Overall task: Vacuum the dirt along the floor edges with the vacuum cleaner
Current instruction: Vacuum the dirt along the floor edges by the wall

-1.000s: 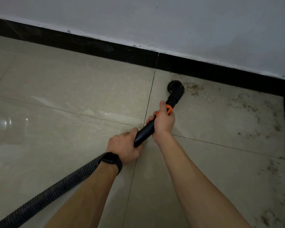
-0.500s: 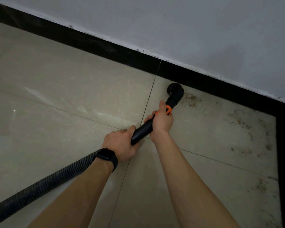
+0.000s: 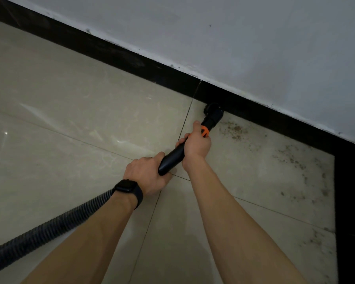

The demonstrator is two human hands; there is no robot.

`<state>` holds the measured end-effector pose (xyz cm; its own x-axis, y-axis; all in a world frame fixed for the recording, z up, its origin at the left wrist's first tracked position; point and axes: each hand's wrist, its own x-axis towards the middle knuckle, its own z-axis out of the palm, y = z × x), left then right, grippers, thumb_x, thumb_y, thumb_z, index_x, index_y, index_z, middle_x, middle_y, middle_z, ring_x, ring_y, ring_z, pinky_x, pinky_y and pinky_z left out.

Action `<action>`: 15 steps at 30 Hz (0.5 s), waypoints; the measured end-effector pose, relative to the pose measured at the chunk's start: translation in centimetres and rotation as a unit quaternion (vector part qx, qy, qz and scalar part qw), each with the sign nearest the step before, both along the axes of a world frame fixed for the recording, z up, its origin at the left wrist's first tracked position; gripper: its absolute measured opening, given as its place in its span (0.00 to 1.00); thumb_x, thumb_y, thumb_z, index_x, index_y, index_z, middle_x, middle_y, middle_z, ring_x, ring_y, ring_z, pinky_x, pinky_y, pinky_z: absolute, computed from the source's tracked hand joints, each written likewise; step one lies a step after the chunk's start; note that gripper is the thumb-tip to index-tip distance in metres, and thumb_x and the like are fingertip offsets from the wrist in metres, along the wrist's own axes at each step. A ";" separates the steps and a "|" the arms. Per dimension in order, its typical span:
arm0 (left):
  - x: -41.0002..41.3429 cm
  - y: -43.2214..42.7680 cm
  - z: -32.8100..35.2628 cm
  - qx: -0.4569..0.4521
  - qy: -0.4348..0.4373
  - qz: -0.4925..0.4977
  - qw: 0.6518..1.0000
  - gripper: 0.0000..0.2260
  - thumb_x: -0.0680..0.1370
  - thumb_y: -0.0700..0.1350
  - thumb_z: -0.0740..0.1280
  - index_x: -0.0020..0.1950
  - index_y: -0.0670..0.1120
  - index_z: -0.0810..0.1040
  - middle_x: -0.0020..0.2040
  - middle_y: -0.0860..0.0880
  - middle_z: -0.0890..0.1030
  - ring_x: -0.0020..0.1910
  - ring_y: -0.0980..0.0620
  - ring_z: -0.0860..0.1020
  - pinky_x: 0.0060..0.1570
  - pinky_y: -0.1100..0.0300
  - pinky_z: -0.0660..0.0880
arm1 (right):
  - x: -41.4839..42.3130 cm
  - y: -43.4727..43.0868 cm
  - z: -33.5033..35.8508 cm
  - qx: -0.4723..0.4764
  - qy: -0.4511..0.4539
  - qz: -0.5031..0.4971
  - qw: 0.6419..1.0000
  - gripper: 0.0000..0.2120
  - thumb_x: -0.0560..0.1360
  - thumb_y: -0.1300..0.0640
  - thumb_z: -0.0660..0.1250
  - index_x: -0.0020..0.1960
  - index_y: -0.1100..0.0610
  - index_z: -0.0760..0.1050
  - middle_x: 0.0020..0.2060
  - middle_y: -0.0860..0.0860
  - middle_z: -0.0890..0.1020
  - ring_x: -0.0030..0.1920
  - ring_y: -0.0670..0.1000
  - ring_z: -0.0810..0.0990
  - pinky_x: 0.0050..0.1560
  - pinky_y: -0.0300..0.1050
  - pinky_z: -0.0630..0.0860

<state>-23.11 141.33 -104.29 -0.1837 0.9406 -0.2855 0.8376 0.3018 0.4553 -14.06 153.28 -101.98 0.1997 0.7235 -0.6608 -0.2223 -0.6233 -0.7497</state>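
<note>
Both hands hold the black vacuum wand [image 3: 171, 158]. My left hand [image 3: 147, 174], with a dark watch on its wrist, grips the wand's rear end where the ribbed hose [image 3: 49, 228] joins. My right hand [image 3: 196, 143] grips the wand further forward, just behind its orange ring [image 3: 205, 132]. The round brush nozzle [image 3: 212, 112] sits on the beige tile floor, right against the black skirting [image 3: 131, 58]. Brown dirt [image 3: 235, 130] lies on the tile just right of the nozzle, and more specks [image 3: 291, 158] spread toward the right.
A white wall [image 3: 254, 48] rises above the skirting. A black strip [image 3: 350, 212] borders the floor at the right edge, with dirt [image 3: 320, 191] along it. The hose trails away to the lower left across the tiles.
The nozzle has moved forward from a little off the wall to right against the skirting. The view has tilted and shifted, and both hands keep their grip.
</note>
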 end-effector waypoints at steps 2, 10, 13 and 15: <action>-0.3 -0.1 0.1 -0.001 -0.014 0.010 1.000 0.13 0.72 0.60 0.64 0.47 0.57 0.64 0.32 0.56 0.72 0.30 0.52 0.73 0.29 0.61 0.68 | -0.5 0.0 0.2 -0.001 -0.004 0.009 1.000 0.13 0.81 0.49 0.69 0.55 0.58 0.72 0.31 0.52 0.75 0.22 0.48 0.73 0.25 0.41 0.74; -1.9 -3.7 0.8 -0.012 -0.015 -0.015 1.000 0.12 0.72 0.59 0.66 0.47 0.58 0.65 0.33 0.57 0.74 0.29 0.56 0.72 0.28 0.62 0.64 | -1.2 -4.1 0.0 -0.021 0.003 -0.010 1.000 0.16 0.81 0.47 0.69 0.59 0.58 0.73 0.32 0.52 0.77 0.22 0.47 0.74 0.27 0.42 0.76; -1.9 -5.8 1.0 -0.013 0.013 -0.064 0.998 0.12 0.72 0.61 0.63 0.47 0.59 0.62 0.35 0.57 0.73 0.31 0.53 0.73 0.31 0.61 0.65 | 0.0 -7.2 -0.3 -0.027 0.030 -0.056 0.998 0.15 0.81 0.48 0.69 0.57 0.59 0.73 0.27 0.49 0.75 0.22 0.48 0.74 0.27 0.43 0.76; -1.7 -7.0 1.2 -0.019 0.029 -0.097 0.995 0.12 0.71 0.62 0.60 0.47 0.60 0.60 0.36 0.57 0.73 0.32 0.52 0.72 0.32 0.60 0.64 | 0.9 -9.0 -0.3 -0.025 0.048 -0.081 0.995 0.13 0.81 0.50 0.69 0.54 0.58 0.72 0.26 0.49 0.74 0.22 0.49 0.72 0.27 0.43 0.75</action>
